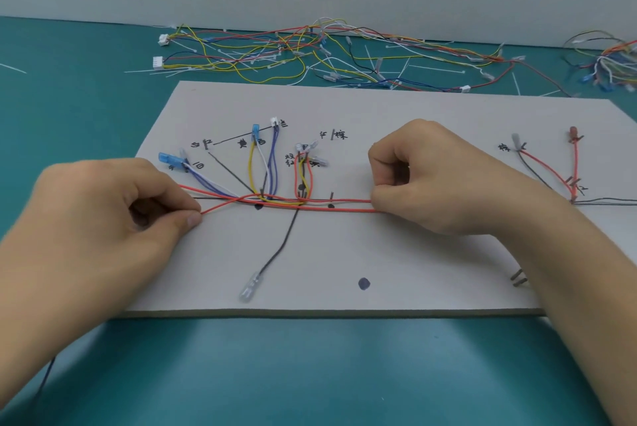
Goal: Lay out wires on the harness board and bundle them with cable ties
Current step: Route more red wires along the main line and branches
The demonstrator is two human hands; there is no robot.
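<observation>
Teal table [310, 374], one harness board [379, 253]: left hand [103, 218], right hand [441, 177] pinch two red wires [344, 209].

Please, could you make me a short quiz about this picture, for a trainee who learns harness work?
1. True or false: the left hand and the right hand both pinch red wire on the harness board.
2. The wire ending in the clear terminal near the board's front edge is: A yellow, B black, C blue.
3. Where does the spare wire pile lie?
Key: 1 true. 2 B. 3 On the green table, behind the board.
</observation>
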